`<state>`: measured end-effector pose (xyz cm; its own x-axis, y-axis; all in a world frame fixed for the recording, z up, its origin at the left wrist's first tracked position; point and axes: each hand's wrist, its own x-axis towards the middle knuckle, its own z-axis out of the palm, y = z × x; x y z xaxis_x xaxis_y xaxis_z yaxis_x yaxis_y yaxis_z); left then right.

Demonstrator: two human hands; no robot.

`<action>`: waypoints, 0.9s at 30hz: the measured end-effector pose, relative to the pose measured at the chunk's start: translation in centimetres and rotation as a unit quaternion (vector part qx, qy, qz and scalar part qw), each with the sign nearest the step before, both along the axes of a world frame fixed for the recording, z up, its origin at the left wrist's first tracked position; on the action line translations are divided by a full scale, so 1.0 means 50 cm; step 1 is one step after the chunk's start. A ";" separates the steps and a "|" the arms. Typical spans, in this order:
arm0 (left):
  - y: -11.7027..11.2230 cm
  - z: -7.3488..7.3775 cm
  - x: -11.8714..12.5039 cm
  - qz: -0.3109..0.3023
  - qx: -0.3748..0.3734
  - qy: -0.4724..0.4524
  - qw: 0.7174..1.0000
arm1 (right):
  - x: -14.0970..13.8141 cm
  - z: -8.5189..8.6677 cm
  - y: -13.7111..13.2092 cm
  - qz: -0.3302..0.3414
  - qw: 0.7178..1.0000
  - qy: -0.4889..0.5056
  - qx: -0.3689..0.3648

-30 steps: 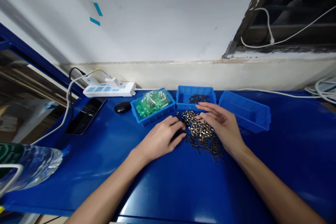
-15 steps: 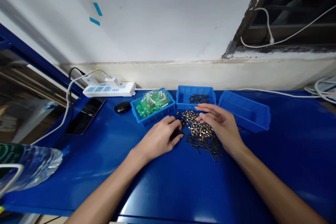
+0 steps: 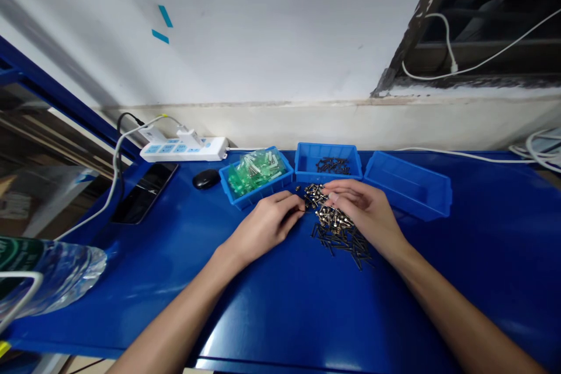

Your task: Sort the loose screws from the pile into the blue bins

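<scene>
Clear plastic water bottle (image 3: 48, 277) lies nearest, at left edge of glossy blue metal table (image 3: 280, 304). Both forearms reach forward. Left hand (image 3: 263, 225) palm down, fingers curled, tips pinched together at pile's left edge — cannot tell what they grip. Right hand (image 3: 366, 210) rests on heap of small dark and brass-headed screws (image 3: 337, 228), fingers loosely bent, holding nothing visible. Beyond — blue plastic bin of green clear parts (image 3: 256, 175), blue plastic bin with few dark screws (image 3: 328, 163), tilted blue plastic bin (image 3: 409, 184). Farther left: black mouse (image 3: 205, 179), black phone (image 3: 144, 193), white power strip (image 3: 184, 149). No readable writing.
</scene>
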<state>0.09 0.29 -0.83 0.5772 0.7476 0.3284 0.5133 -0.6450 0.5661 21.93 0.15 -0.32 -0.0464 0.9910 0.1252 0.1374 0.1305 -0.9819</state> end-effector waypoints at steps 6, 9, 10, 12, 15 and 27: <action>-0.015 0.011 0.019 0.036 -0.001 -0.121 0.992 | -0.008 0.000 -0.012 0.143 0.988 -0.061 -0.003; -0.018 0.013 0.020 0.025 -0.028 -0.135 0.990 | -0.007 0.003 -0.011 0.164 0.986 -0.031 -0.029; -0.018 0.014 0.019 0.023 -0.035 -0.129 0.991 | -0.006 0.003 -0.010 0.161 0.986 -0.025 -0.041; -0.016 0.016 0.015 0.018 -0.044 -0.095 0.994 | -0.002 0.001 -0.006 0.140 0.988 -0.016 -0.062; -0.014 0.015 0.009 -0.014 -0.049 -0.015 0.999 | 0.005 -0.008 0.001 0.060 0.996 0.027 -0.054; -0.014 -0.008 0.012 -0.050 -0.034 0.077 0.995 | 0.011 -0.028 0.008 -0.016 0.995 0.102 -0.002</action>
<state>0.68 -0.41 -1.24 0.6898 0.7009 0.1812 0.5316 -0.6603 0.5306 22.46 0.56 -1.72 0.0102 0.9922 0.1241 -0.0602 0.1245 -0.9904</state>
